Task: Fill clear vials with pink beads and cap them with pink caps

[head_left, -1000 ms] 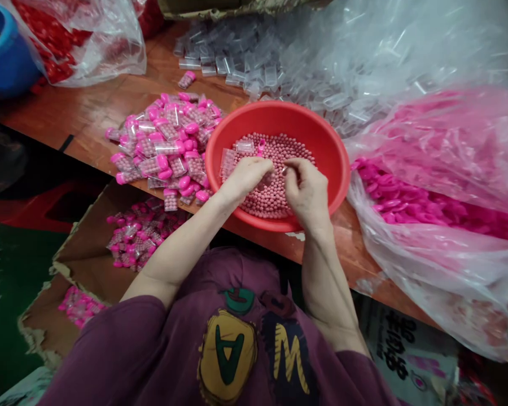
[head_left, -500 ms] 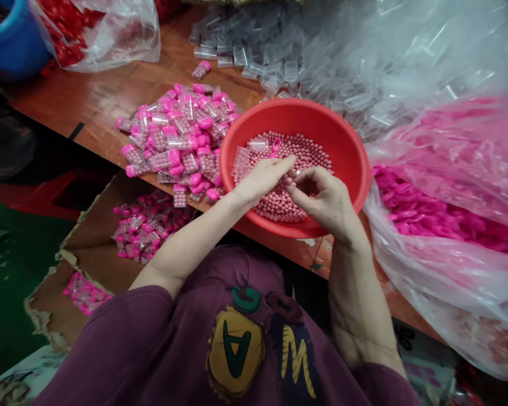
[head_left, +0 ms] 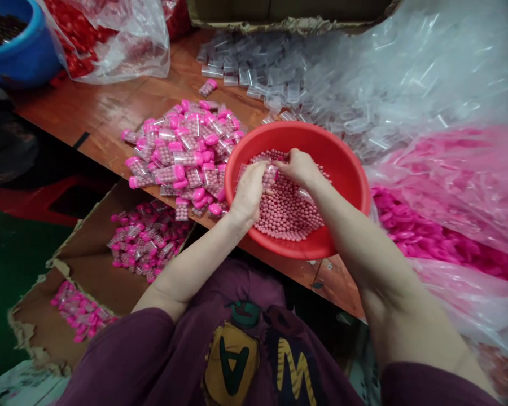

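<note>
A red bowl point(head_left: 347, 163) holds many small pink beads point(head_left: 290, 217). My left hand point(head_left: 249, 192), over the bowl's left side, is closed around a small clear plastic container point(head_left: 270, 177) with pink inside. My right hand point(head_left: 300, 168) comes in from the right with fingers pinched at the container's upper end; whatever is between those fingertips is hidden. Another clear container point(head_left: 303, 194) lies on the beads below my right wrist. To the left of the bowl is a pile of bead-filled containers with pink caps point(head_left: 190, 152).
Clear empty containers point(head_left: 296, 84) spread behind the bowl. A plastic bag of pink caps point(head_left: 415, 225) lies at right. At lower left, a cardboard box point(head_left: 88, 242) holds more filled containers. A blue tub point(head_left: 29, 56) and a bag of red pieces point(head_left: 80, 42) stand at upper left.
My left hand has shifted left and turned more upright around the container. My right hand has moved up and left across the beads. A pink cap seen on the beads earlier no longer shows there.
</note>
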`<control>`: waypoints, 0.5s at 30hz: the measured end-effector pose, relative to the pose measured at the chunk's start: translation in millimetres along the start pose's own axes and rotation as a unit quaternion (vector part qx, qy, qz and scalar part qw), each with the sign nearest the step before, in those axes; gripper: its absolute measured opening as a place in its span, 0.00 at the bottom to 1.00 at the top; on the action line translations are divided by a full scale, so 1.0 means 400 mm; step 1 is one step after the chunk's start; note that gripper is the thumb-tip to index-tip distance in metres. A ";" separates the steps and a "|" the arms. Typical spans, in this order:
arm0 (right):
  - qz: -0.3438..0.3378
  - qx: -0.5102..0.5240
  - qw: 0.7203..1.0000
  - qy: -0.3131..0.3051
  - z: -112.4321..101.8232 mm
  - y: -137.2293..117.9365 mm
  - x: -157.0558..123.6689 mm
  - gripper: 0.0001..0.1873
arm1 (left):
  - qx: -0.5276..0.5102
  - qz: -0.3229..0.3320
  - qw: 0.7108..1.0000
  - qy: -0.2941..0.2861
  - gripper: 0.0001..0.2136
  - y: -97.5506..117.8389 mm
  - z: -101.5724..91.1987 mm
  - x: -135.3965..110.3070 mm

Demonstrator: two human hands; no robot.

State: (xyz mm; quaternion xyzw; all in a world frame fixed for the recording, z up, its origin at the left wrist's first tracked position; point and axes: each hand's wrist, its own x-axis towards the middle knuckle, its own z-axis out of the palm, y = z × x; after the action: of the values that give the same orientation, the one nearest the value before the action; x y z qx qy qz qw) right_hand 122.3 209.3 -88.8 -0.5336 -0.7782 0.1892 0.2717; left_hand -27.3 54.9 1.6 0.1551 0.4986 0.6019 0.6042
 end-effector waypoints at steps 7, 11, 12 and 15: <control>0.021 0.017 1.000 0.010 -0.096 -0.035 -0.023 0.19 | -0.037 -0.068 0.995 -0.058 0.21 0.020 0.010 -0.013; -0.015 0.148 0.989 0.001 -0.196 -0.086 -0.115 0.20 | -0.088 -0.106 0.981 -0.138 0.16 0.035 0.007 -0.024; -0.034 0.179 0.983 0.013 -0.209 -0.101 -0.148 0.23 | -0.094 -0.115 0.975 -0.163 0.12 0.038 0.006 -0.027; -0.070 0.182 0.976 0.095 -0.232 -0.147 -0.243 0.23 | -0.084 -0.131 0.965 -0.210 0.06 0.039 0.006 -0.040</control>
State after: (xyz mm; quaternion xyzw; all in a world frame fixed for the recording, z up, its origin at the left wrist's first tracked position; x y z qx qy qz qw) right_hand 164.9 97.8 -3.3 -0.4349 -0.7367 0.2567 0.4497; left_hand -30.9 45.3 21.4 0.1601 0.3239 0.5109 0.7800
